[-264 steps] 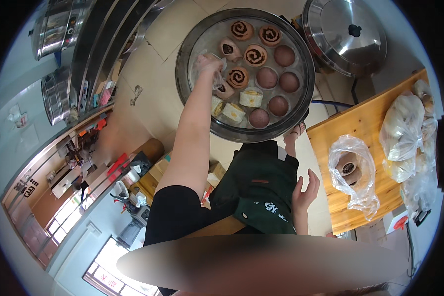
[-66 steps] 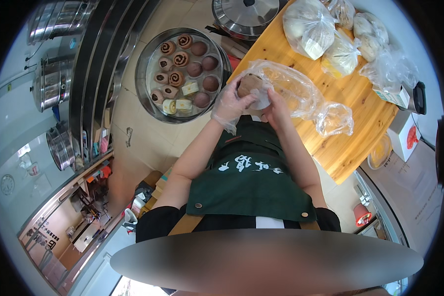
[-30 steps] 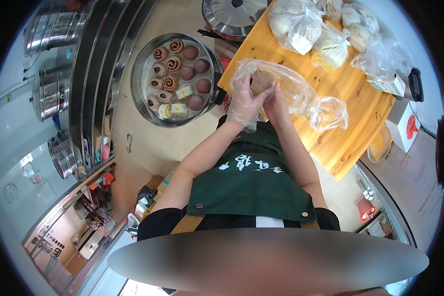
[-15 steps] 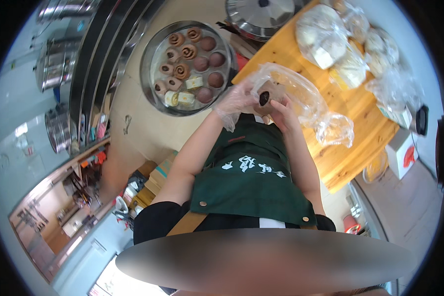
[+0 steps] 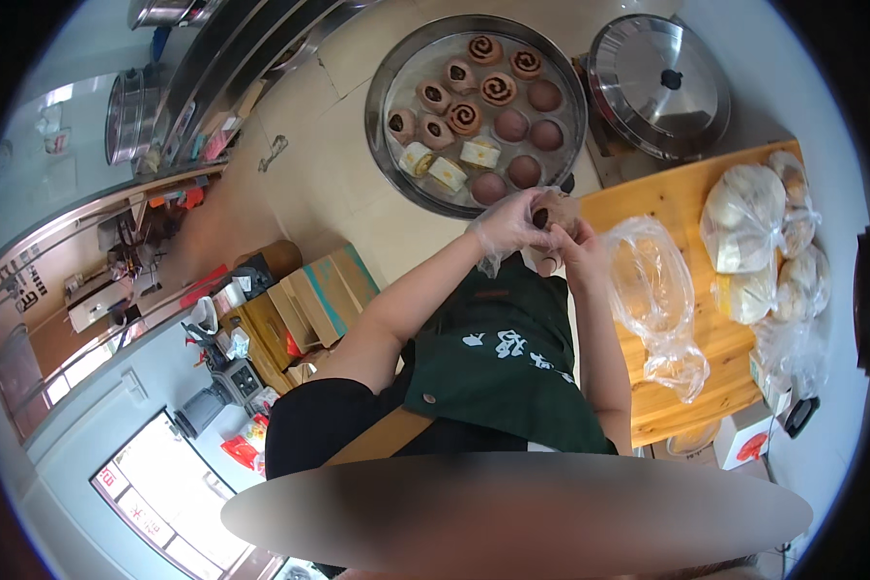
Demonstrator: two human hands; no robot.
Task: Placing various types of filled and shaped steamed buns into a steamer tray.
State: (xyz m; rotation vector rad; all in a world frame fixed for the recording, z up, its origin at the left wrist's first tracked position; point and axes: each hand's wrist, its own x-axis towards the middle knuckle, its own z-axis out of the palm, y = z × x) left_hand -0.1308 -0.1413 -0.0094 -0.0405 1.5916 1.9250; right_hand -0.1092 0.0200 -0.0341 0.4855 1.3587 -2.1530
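Gloved left hand [image 5: 512, 222] and bare right hand [image 5: 584, 257] are pinching a brown bun [image 5: 558, 210]; a clear bag [image 5: 652, 280] is lying to the right on the worktop [image 5: 730, 362].

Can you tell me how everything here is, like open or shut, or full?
Left hand: gloved, holding the brown bun
Right hand: bare, holding it too
Brown bun: dark filling showing
Round steamer: uncovered, swirl rolls inside
Shiny lid: knob up
Bulging bags: filled
Clear bag: lying crumpled
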